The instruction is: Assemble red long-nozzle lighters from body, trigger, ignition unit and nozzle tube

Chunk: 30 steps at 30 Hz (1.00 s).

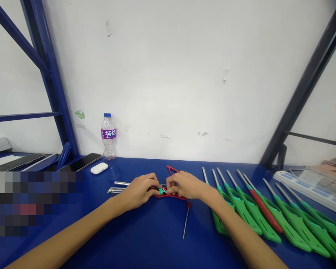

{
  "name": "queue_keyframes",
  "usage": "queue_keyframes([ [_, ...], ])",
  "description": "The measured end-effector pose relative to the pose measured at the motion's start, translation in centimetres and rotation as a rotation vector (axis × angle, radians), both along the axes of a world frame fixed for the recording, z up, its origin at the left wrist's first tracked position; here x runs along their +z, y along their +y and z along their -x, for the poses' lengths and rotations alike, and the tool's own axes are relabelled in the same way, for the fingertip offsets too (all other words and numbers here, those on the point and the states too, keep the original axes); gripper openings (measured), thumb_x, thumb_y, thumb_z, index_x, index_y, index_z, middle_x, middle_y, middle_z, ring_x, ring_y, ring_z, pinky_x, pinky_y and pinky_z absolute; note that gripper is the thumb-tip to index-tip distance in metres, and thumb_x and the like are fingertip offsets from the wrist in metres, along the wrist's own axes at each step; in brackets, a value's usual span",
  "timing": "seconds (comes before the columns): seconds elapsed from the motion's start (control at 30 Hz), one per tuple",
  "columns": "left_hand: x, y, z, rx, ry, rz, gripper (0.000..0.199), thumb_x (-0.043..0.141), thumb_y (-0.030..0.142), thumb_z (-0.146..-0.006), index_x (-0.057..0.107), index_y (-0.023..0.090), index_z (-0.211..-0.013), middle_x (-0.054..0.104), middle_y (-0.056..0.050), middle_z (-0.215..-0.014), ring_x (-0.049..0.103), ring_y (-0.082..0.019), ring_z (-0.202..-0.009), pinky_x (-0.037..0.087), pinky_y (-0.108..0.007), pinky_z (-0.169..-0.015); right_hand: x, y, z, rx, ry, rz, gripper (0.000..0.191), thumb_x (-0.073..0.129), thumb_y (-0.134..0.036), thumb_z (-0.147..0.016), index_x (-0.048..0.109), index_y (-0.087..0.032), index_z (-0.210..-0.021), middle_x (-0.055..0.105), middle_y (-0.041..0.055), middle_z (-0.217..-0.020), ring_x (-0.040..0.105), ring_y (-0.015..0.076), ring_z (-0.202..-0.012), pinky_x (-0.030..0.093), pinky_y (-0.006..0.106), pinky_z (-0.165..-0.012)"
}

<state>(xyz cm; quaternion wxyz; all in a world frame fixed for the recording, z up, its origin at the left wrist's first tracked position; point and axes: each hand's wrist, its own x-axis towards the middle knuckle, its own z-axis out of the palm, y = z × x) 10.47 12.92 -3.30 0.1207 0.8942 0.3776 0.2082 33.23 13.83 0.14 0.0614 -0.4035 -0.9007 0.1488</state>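
Note:
A red plastic casing (175, 196) lies on the blue table between my hands, with a small green part (161, 191) and thin wires showing inside it. My left hand (141, 189) pinches the left end of this assembly around a dark piece beside the green part. From the right, my right hand (182, 184) has its fingers closed at the wires and casing; what the fingertips hold is too small to name. Behind the hands rises another red piece (170, 169). A screwdriver (186, 220) with a red handle lies just below my right hand. Metal tubes (117, 189) lie left of my left hand.
Several green lighters (248, 213) and a red one (264, 209) lie in a row at the right. At the back left are a bottle (109, 144), a white case (99, 168) and a phone (82, 163). A white power strip (310, 188) lies far right.

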Motion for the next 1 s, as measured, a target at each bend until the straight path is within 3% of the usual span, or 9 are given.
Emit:
queue_keyframes([
  [0.13,0.3,-0.2,0.1,-0.016,-0.001,0.016,0.016,0.06,0.023,-0.094,0.073,0.027,-0.102,0.061,0.0,-0.1,0.06,-0.015,-0.087,0.043,-0.025,-0.077,0.8,0.0,-0.4,-0.031,-0.008,-0.083,0.014,0.059,-0.03,-0.093,0.07,-0.024,-0.086,0.07,-0.0015,-0.068,0.063,0.0149,-0.065,0.037,0.023,-0.062],
  [0.27,0.6,0.2,0.5,-0.039,-0.056,0.015,0.028,0.067,0.025,-0.091,0.068,0.029,-0.118,0.06,-0.002,-0.11,0.06,-0.016,-0.095,0.045,-0.026,-0.085,1.3,0.7,-1.3,-0.23,0.009,-0.271,0.025,0.046,-0.033,-0.099,0.069,-0.024,-0.095,0.073,0.0023,-0.083,0.066,0.0175,-0.076,0.036,0.025,-0.063],
  [0.37,0.8,0.9,1.3,0.013,-0.059,-0.004,0.029,0.067,0.022,-0.09,0.068,0.029,-0.118,0.062,-0.002,-0.112,0.059,-0.018,-0.101,0.044,-0.028,-0.09,0.5,1.4,-1.7,-0.304,-0.075,-0.331,0.023,0.048,-0.03,-0.098,0.07,-0.024,-0.102,0.074,0.0049,-0.096,0.067,0.0212,-0.089,0.038,0.027,-0.067],
  [0.53,1.1,1.4,2.3,0.062,0.012,-0.016,0.019,0.058,0.019,-0.092,0.073,0.026,-0.101,0.069,-0.001,-0.103,0.06,-0.02,-0.1,0.042,-0.031,-0.091,-0.9,1.5,-0.9,-0.163,-0.06,-0.321,0.025,0.048,-0.031,-0.099,0.072,-0.023,-0.103,0.072,0.0071,-0.105,0.064,0.0227,-0.1,0.042,0.029,-0.08],
  [0.7,1.5,1.1,2.3,0.074,0.06,-0.036,0.021,0.053,0.024,-0.093,0.073,0.024,-0.098,0.071,-0.001,-0.1,0.061,-0.02,-0.094,0.041,-0.03,-0.087,-0.7,0.6,0.1,0.052,0.04,-0.269,0.022,0.052,-0.033,-0.098,0.072,-0.023,-0.097,0.075,0.0021,-0.099,0.066,0.0196,-0.093,0.042,0.028,-0.08],
  [1.0,1.2,2.1,3.4,0.163,0.085,-0.108,0.03,0.044,0.026,-0.097,0.069,0.025,-0.115,0.071,-0.003,-0.103,0.063,-0.021,-0.093,0.039,-0.033,-0.09,-0.8,0.6,0.4,0.052,0.064,-0.324,0.016,0.054,-0.025,-0.097,0.067,-0.022,-0.089,0.074,0.0006,-0.083,0.067,0.0172,-0.076,0.039,0.026,-0.066],
])
